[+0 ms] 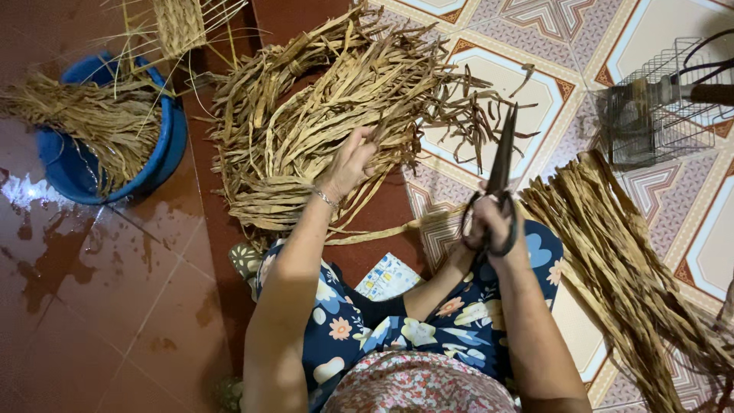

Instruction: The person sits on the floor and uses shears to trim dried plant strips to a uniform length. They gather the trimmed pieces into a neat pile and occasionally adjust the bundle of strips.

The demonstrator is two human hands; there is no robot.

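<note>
- Blue plastic basin (pixel 164 145), far left, on the wet red tile floor (pixel 99 306); a sheaf of thin pale straw (pixel 84 115) lies across its rim and spills out to the left.
- Partly woven mat piece (pixel 180 23) at the far edge, just beyond the basin, loose strands sticking out of it.
- Dark wire cage (pixel 650 107), far right, on the patterned floor tiles (pixel 665 23); a dark cable runs over its top.
- Second bundle of long dried strips (pixel 619 268), right side, running from the cage toward the near right corner.
- Small printed packet (pixel 386 277), white and blue, on the floor near the middle, just beside the floral cloth (pixel 359 329).
</note>
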